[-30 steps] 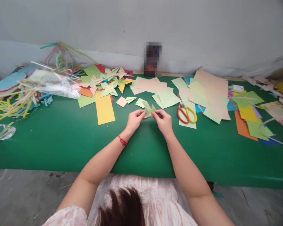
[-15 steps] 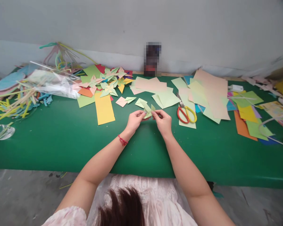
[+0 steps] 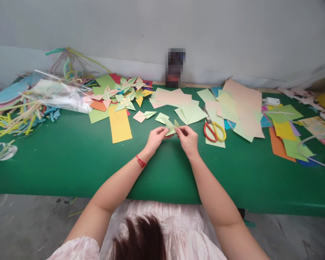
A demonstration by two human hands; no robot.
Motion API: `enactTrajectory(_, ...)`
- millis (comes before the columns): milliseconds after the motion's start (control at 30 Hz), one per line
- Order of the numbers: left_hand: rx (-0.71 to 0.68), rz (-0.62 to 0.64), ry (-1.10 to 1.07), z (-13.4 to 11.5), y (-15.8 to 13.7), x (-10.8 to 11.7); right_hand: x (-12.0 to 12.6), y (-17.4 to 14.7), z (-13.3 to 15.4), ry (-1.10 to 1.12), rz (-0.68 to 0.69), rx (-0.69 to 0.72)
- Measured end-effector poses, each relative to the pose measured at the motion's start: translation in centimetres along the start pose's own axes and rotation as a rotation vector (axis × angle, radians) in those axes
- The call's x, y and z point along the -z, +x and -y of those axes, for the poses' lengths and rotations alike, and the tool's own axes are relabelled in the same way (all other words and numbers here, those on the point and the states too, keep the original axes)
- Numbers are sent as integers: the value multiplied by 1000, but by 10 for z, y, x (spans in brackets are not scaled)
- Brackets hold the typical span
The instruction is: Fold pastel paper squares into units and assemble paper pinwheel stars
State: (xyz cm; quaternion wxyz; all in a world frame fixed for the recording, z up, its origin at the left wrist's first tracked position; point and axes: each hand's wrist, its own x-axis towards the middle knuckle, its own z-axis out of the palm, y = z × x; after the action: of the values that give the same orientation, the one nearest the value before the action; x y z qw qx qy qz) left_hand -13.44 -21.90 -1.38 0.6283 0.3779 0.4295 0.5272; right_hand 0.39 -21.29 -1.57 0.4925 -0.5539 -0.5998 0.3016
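Observation:
Between my two hands, above the green table point(image 3: 162, 169), is a folded piece of light green paper point(image 3: 171, 128). My left hand point(image 3: 156, 139) pinches its left side between thumb and fingers. On the other side my right hand point(image 3: 187, 139) grips the right edge in the same way. Fingers partly cover the paper's lower part. Just beyond lie a folded light green piece point(image 3: 161, 118), another green one point(image 3: 150, 114) and a folded pink one point(image 3: 139, 116). A yellow paper rectangle point(image 3: 120, 124) rests to the left of my hands.
Scissors point(image 3: 214, 131) with red and yellow handles lie at the right. Behind are pink and green sheets point(image 3: 241, 104) and a pile of folded paper shapes point(image 3: 124, 94). Coloured strips point(image 3: 18, 108) heap up at far left. A dark pixelated object point(image 3: 175, 68) stands against the wall.
Almost nothing differs. Both hands keep hold of the light green paper, and my right hand has shifted very slightly to the right.

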Motion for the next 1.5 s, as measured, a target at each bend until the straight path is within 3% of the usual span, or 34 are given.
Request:
enactTrajectory(333,-19,24,4,6,3,2,-1,-2,3,-100,19,149)
enactTrajectory(867,39,53,53,6,4,3,-2,-2,2,-157,22,198)
enactTrajectory(1200,108,84,0,8,2,2,-3,-4,5,-123,32,179)
enactTrajectory(1500,32,57,39,8,4,0,-4,-3,3,-39,28,76)
